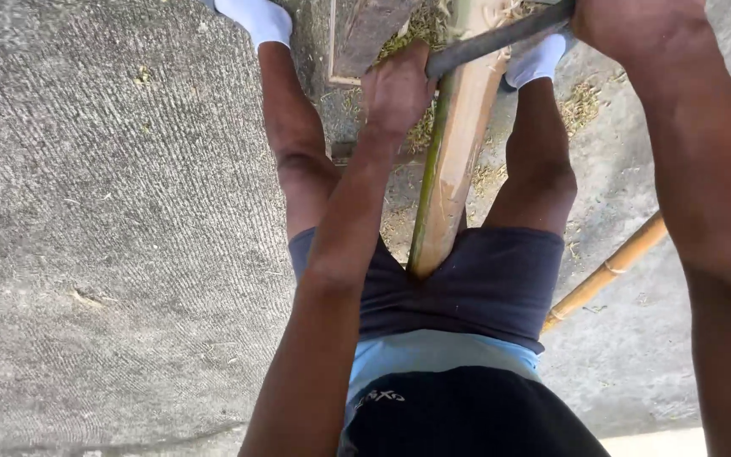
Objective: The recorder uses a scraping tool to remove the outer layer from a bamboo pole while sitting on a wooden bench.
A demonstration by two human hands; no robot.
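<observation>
A: How is the work being held?

B: The bamboo pole [454, 152] is running up the centre of the frame, its near end wedged between the thighs so it is staying put. The left hand [395, 89] is closed around one end of a dark metal bar [492, 41] laid across the pole; the right hand [628, 25], at the top right, is gripping the other end.

A: Clearance?

B: The rough concrete floor [112, 211] is lying open at the left. A second bamboo stick [628, 254] is crossing the lower right, and a wooden block [365, 34] is sitting at the top edge.

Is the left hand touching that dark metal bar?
Touching. The head view shows the left hand with its fingers closed around the end of the dark metal bar, which lies across the split bamboo pole.
</observation>
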